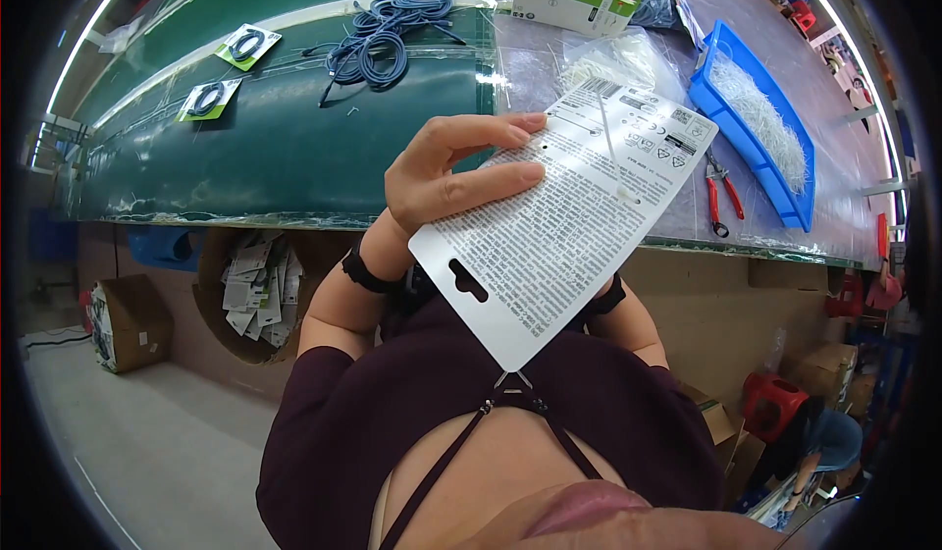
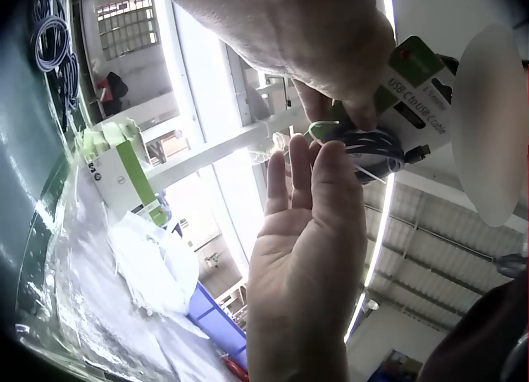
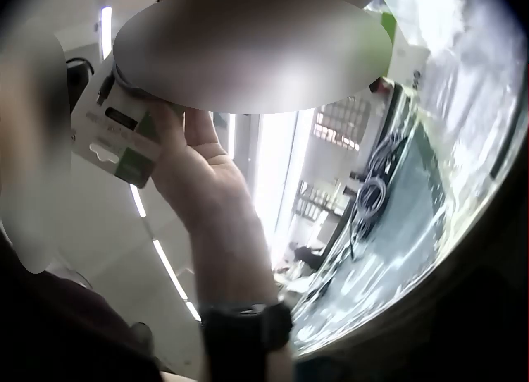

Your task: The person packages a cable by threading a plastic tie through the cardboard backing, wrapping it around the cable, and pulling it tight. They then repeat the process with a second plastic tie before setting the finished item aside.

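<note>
Card back toward me, cable on the far side.
Mid-frame, my left hand [image 1: 446, 172] grips the tilted card [image 1: 589, 197] by its side, seemingly steadying it so my right hand [image 2: 302, 258] can reach the coiled cable [image 2: 372, 146]; whether that grip is pinching the thin tie [image 2: 324, 126], I can't tell.

The left hand [image 1: 456, 172] grips the card [image 1: 579, 216] at its edge, the printed back facing up and a hang hole near the lower end. The right hand is hidden behind the card; its forearm [image 1: 636, 329] shows beside it. On the surface [image 1: 245, 157] lie coiled cables [image 1: 388, 35], two small packs [image 1: 245, 46] with cables, and red-handled pliers [image 1: 724, 192] beside a blue tray [image 1: 708, 99] holding thin white strips [image 1: 760, 123].
</note>
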Available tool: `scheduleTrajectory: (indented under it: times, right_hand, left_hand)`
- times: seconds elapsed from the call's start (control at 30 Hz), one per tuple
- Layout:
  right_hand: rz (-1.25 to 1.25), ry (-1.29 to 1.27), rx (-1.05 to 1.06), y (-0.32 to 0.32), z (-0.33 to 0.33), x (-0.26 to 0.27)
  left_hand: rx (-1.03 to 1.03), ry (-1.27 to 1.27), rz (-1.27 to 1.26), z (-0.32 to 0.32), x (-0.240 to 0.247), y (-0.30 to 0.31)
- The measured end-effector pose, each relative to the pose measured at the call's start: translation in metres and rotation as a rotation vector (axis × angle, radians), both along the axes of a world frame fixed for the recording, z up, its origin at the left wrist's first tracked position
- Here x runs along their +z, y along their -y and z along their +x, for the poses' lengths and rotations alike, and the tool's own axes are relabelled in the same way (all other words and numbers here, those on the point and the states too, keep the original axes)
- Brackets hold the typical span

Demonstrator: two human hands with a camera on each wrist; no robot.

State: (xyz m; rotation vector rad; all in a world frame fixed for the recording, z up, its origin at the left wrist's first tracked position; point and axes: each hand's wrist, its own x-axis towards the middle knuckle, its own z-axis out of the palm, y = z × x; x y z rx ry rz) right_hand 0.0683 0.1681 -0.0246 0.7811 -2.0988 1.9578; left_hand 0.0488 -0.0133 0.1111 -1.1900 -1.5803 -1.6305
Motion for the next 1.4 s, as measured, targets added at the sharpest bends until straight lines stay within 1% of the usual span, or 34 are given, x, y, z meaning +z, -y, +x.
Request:
scheduleTrajectory:
  times: [0.03, 0.07, 0.13, 0.17, 0.2, 0.3, 0.33, 0.4, 0.43, 0.47, 0.57, 0.6, 0.63, 0.97, 1.4]
  right_hand:
    - [0.232, -0.069, -0.129, -0.003, 0.0, -0.003]
    - [0.232, -0.071, -0.128, 0.002, 0.0, 0.008]
    - [-0.418, 0.33, 0.241, 0.026, 0.0, 0.06]
    - [-0.745, 0.528, 0.424, 0.034, 0.0, 0.072]
    - [-0.746, 0.526, 0.423, 0.038, -0.001, 0.073]
    - [-0.906, 0.749, 0.537, 0.046, -0.004, 0.075]
    - [-0.907, 0.745, 0.537, 0.05, -0.008, 0.068]
    - [-0.965, 0.773, 0.556, 0.057, -0.019, 0.034]
    - [-0.993, 0.788, 0.565, 0.061, -0.02, 0.035]
    - [-0.994, 0.786, 0.565, 0.061, -0.02, 0.038]
    - [-1.056, 0.985, 0.434, 0.06, -0.013, 0.057]
    - [-1.058, 0.985, 0.433, 0.06, -0.013, 0.057]
    - [-1.009, 0.95, 0.428, 0.056, -0.022, 0.056]
    - [-0.515, 0.596, 0.364, 0.035, -0.013, 0.049]
    - [0.13, 0.141, 0.268, 0.004, 0.004, 0.039]
  left_hand:
    - [0.0, -0.001, 0.0, 0.0, 0.0, 0.0]
    - [-0.002, -0.003, 0.013, 0.0, 0.0, 0.0]
    - [-0.007, -0.005, 0.041, 0.001, 0.0, -0.001]
    - [-0.009, -0.004, 0.04, 0.001, -0.001, -0.001]
    - [-0.008, -0.008, 0.032, 0.001, -0.001, -0.001]
    - [-0.007, -0.017, 0.013, 0.002, -0.001, -0.001]
    - [-0.005, -0.013, 0.016, 0.002, -0.001, -0.001]
    - [0.001, -0.004, 0.023, 0.003, -0.001, -0.001]
    - [0.0, -0.005, 0.022, 0.003, 0.0, -0.001]
    - [0.003, -0.001, 0.017, 0.004, 0.001, -0.001]
    - [0.006, 0.009, 0.006, 0.005, 0.004, 0.0]
    - [-0.003, 0.014, 0.008, 0.006, 0.004, 0.0]
    - [-0.013, 0.019, 0.01, 0.006, 0.005, -0.001]
    - [-0.055, 0.015, -0.018, 0.008, 0.004, -0.004]
    - [0.009, -0.094, -0.067, 0.002, 0.0, -0.004]
